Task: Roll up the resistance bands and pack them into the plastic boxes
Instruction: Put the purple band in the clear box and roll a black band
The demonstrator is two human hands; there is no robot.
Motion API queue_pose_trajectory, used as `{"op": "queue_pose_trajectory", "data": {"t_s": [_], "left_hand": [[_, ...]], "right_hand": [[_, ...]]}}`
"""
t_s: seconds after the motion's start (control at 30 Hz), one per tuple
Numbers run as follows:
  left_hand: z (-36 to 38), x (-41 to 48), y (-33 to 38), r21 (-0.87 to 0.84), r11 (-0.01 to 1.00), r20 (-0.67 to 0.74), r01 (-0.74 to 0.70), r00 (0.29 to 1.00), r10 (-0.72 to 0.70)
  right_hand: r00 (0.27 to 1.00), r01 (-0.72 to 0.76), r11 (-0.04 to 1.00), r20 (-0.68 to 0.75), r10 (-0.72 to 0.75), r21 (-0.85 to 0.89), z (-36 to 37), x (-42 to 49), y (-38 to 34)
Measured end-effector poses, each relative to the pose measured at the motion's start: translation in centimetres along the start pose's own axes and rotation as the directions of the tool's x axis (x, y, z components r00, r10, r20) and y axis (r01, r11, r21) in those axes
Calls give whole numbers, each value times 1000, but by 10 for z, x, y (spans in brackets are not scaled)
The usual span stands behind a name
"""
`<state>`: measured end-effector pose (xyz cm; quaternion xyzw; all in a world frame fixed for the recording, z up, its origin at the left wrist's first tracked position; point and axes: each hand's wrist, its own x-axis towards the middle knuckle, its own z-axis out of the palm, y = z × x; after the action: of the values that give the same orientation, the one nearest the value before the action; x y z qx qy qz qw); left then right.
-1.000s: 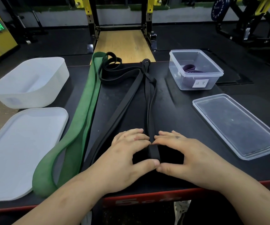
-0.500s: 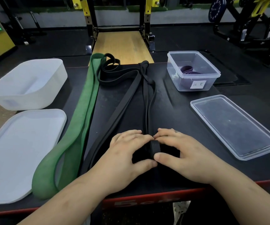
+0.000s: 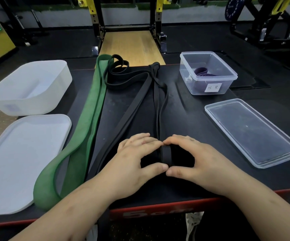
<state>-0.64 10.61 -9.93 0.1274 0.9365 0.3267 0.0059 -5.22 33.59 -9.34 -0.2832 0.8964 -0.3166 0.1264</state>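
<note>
A thin black resistance band (image 3: 161, 101) runs away from me down the middle of the black platform. Its near end is a small roll (image 3: 166, 156) between my hands. My left hand (image 3: 133, 160) and my right hand (image 3: 194, 159) pinch that roll from either side, thumbs at its near edge and fingertips meeting over its top. A wider black band (image 3: 128, 108) and a broad green band (image 3: 90, 119) lie stretched out to the left. At the back right a clear plastic box (image 3: 208, 73) holds a rolled purple band (image 3: 201, 71).
The clear lid (image 3: 252, 131) lies flat at the right. A white frosted box (image 3: 27, 87) stands at the back left with its lid (image 3: 20, 159) in front of it. The platform's red front edge (image 3: 158, 209) is close to me. Gym racks stand beyond.
The flat near end of the thin black band has been turned over into a small roll, and both hands have shifted slightly forward with it.
</note>
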Motion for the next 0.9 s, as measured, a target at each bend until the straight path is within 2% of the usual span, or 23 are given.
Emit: {"op": "queue_pose_trajectory", "data": {"t_s": [0.17, 0.5, 0.9], "left_hand": [[-1, 0, 0, 3, 1000, -2, -1, 1000, 1], [0, 2, -2, 5, 1000, -20, -10, 1000, 10], [4, -7, -1, -1, 999, -50, -50, 997, 50]], "right_hand": [[1000, -23, 999, 7, 22, 50, 1, 0, -2], [999, -42, 998, -21, 43, 37, 3, 1, -2], [999, -12, 999, 42, 11, 32, -4, -6, -2]]}}
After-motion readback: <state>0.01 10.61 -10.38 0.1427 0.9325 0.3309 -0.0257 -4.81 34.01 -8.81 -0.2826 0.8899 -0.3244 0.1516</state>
